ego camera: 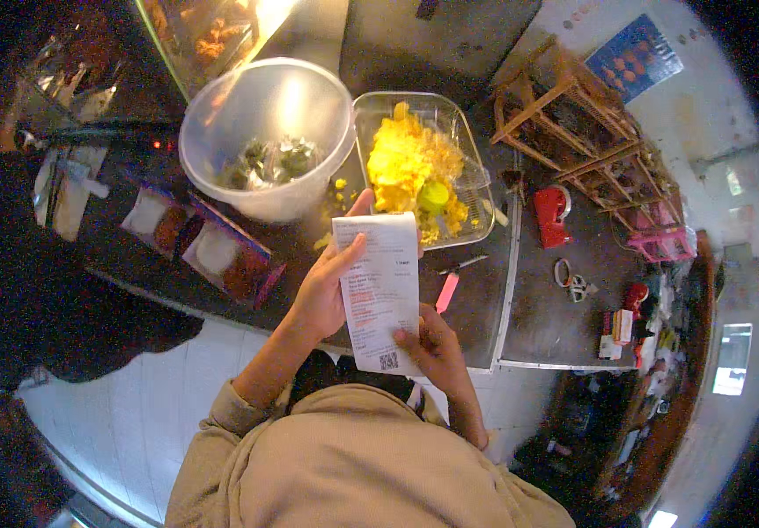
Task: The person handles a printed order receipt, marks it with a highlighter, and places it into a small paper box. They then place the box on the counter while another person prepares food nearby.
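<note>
A long printed paper receipt [379, 290] is held up in front of my body, above the counter's front edge. My left hand [326, 284] grips its upper left side, thumb on the face and fingers behind. My right hand [435, 343] pinches its lower right edge. Printed lines, a few orange highlighted patches and a square code show on the paper. Just beyond it stands a clear rectangular tub [478, 231] of crumbly yellow food [399, 158], with a round yellow-green object [433, 197] on top. A pink-handled knife [447, 292] lies right of the receipt.
A large translucent bucket [201, 152] holds dark green and shiny contents. Left of it are open boxes with white packets [214, 247]. On the right are a red tape dispenser [552, 214], a tape roll [562, 271], a wooden rack [564, 125] and a pink basket [663, 243].
</note>
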`<action>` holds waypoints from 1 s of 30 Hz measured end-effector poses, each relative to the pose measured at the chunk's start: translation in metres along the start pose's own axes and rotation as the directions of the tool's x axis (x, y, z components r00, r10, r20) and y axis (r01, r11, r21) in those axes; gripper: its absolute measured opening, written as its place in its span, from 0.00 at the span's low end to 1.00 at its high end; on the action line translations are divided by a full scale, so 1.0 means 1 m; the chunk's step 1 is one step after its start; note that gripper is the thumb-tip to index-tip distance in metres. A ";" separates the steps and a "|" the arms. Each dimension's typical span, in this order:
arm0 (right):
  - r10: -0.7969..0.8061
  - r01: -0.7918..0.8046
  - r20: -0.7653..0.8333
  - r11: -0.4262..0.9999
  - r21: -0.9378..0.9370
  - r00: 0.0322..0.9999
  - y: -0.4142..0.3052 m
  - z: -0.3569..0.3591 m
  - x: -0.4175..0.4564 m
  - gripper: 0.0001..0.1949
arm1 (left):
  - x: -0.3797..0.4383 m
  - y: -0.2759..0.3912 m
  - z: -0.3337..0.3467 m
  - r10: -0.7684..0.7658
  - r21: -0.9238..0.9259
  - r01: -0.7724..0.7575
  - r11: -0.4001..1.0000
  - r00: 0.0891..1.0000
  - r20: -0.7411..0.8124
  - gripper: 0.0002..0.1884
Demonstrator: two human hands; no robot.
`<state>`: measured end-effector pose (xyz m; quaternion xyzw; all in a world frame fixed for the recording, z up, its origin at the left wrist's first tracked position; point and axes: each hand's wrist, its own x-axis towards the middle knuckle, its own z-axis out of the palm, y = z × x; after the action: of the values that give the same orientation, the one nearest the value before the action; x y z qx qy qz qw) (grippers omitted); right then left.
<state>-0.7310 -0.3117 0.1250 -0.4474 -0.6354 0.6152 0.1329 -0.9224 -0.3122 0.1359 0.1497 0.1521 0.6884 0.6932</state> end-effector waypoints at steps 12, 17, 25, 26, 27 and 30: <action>-0.353 0.383 0.160 0.893 -0.234 0.922 0.086 -0.175 0.035 0.13 | 0.079 -0.059 -0.031 0.065 0.325 -0.019 0.946 0.989 -0.133 0.33; -0.230 0.133 -0.601 0.970 -0.202 0.765 0.184 -0.446 0.092 0.09 | 0.077 -0.105 -0.030 0.168 0.416 0.047 0.908 0.869 -0.466 0.33; -0.450 -0.110 -0.878 0.876 -0.469 0.162 0.239 -0.683 0.254 0.13 | 0.048 -0.127 -0.057 -0.034 0.349 0.360 0.865 0.736 -0.676 0.35; -0.499 -0.239 -0.861 0.828 -0.508 0.102 0.242 -0.694 0.274 0.13 | 0.042 -0.126 -0.062 -0.049 0.331 0.388 0.860 0.709 -0.703 0.36; -0.579 -0.384 -0.812 0.736 -0.557 0.068 0.246 -0.702 0.295 0.14 | 0.037 -0.126 -0.065 -0.056 0.319 0.407 0.856 0.687 -0.725 0.38; -0.480 -0.460 -0.876 0.768 -0.445 0.047 0.264 -0.703 0.340 0.21 | 0.027 -0.129 -0.070 -0.030 0.331 0.428 0.841 0.648 -0.761 0.39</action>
<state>-0.3097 0.3616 -0.0961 -0.7506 -0.5268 -0.1332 0.3758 -0.8342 -0.2867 0.0189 0.0095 0.6005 0.5315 0.5973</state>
